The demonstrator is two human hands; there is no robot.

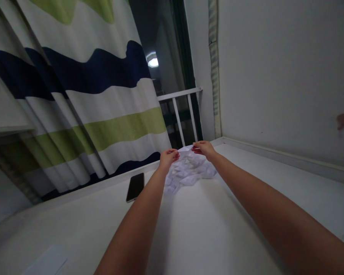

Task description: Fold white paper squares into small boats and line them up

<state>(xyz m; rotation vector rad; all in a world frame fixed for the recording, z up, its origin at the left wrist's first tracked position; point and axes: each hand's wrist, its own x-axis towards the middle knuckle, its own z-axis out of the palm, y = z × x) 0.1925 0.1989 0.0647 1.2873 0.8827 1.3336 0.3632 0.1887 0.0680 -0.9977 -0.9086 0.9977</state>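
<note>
1. A thin sheet of white, heavily creased paper (pixel 187 170) lies bunched on a white tabletop (pixel 195 229), its far edge lifted off the surface by both hands.
2. The left hand (pixel 168 159) sits at the sheet's near-left edge, its fingers (pixel 175 154) closed into a pinch on the paper, nearly shut.
3. The right hand (pixel 204 149) holds the far corner, its fingers (pixel 197 148) also pinched tight on the sheet – the two hands are close together, not touching.
4. As things stand, the paper is covered in sharp creases and gathered into a loose heap; no flat or finished shape shows.
5. A black smartphone (pixel 135 187) lies face up just left of the paper, beside a green, navy and white striped curtain (pixel 103 88) – a white metal railing (pixel 179 110) stands beyond.
</note>
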